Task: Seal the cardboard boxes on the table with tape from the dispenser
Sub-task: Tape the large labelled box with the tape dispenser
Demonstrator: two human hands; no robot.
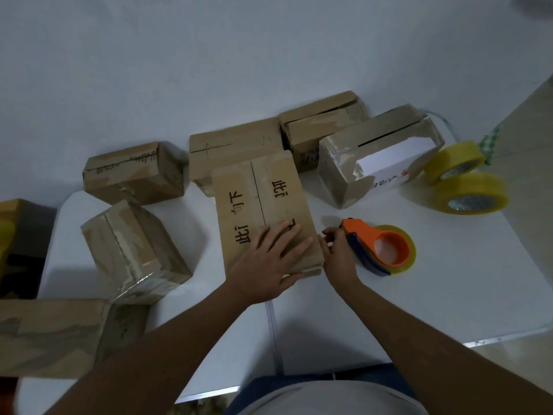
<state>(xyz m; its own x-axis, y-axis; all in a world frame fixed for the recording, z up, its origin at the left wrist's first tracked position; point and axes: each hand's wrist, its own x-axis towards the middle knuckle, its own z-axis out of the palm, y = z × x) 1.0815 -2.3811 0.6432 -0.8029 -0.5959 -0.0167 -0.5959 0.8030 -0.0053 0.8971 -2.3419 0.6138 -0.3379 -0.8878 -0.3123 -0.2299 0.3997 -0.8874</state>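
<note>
Mid-table sits the printed cardboard box (263,211), left hand (269,265) pressing it flat with straight fingers; looks light and stiff, probably slides easily; right hand (338,250) pinches the tape dispenser (380,247) just beside it; I'd grab its orange body.

Head-worn view, down over table (449,295)

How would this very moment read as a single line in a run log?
left hand: flat on printed box | right hand: touching tape dispenser, grip unclear | seam: no fresh tape visible | spare tape rolls: far right
</note>
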